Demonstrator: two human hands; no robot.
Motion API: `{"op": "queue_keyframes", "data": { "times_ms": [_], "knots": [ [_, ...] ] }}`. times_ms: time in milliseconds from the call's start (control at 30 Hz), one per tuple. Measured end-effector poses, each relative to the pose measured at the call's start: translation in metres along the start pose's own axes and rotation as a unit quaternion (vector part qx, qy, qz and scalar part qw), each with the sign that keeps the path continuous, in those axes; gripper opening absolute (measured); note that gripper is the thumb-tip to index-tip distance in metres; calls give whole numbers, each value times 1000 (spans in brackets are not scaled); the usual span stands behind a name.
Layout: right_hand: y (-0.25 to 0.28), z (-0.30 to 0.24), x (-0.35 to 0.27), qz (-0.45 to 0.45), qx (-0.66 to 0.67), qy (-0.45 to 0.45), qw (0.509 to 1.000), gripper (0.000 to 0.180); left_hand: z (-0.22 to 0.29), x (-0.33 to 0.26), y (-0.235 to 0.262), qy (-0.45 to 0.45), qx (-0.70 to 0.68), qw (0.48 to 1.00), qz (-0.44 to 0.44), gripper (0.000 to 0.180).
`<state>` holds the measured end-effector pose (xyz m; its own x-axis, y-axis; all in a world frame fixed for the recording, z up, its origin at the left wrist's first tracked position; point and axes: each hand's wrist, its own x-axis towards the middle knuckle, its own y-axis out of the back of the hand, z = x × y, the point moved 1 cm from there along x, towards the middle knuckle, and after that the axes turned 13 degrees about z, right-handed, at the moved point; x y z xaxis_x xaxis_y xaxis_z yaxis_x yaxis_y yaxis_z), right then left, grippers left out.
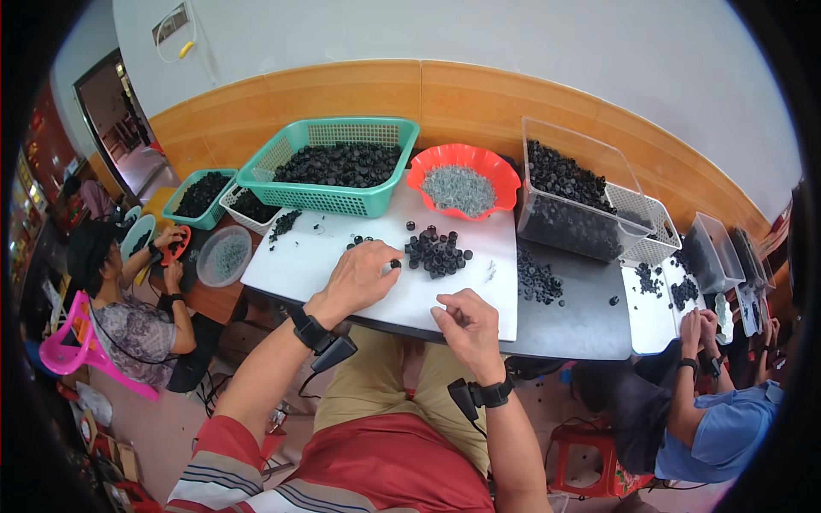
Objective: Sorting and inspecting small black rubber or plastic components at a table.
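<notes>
The left hand (363, 275) lay palm-down on the white board (291, 265), its fingertips pinching a small black cap (395, 264) at the near-left edge of the heap. The right hand (468, 323) hovered at the board's near edge, fingers curled inward and pressed loosely together; whether it held anything could not be told. Just beyond the left fingertips sat the pile of black caps (437, 251), loose and jumbled. They looked light, stiff and smooth, likely plastic, so apt to roll or skid; each seemed best taken by its rim between thumb and forefinger. Farther out from both hands stood a green basket (335, 162) of more black pieces, a red scalloped bowl (463, 179) of pale grey bits, and, beyond the right hand, a clear bin (571, 192) of black parts on the dark counter (581, 325). Other people worked at either side.
</notes>
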<state>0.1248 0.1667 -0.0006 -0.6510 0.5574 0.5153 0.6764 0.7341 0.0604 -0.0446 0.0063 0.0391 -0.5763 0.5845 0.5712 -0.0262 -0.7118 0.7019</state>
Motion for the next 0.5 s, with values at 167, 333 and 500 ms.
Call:
{"op": "queue_keyframes", "data": {
  "times_ms": [167,333,500],
  "knots": [
    [0,0,1,2,-1,7,1000,17,-6,-13,-18,-11,-15,999,37,19],
    [-1,0,0,3,1,3,1000,17,-1,-17,-23,-13,-5,999,51,17],
    [-2,1,0,-3,-8,-2,1000,17,2,-20,-25,-28,-3,995,92,15]
  ]
}}
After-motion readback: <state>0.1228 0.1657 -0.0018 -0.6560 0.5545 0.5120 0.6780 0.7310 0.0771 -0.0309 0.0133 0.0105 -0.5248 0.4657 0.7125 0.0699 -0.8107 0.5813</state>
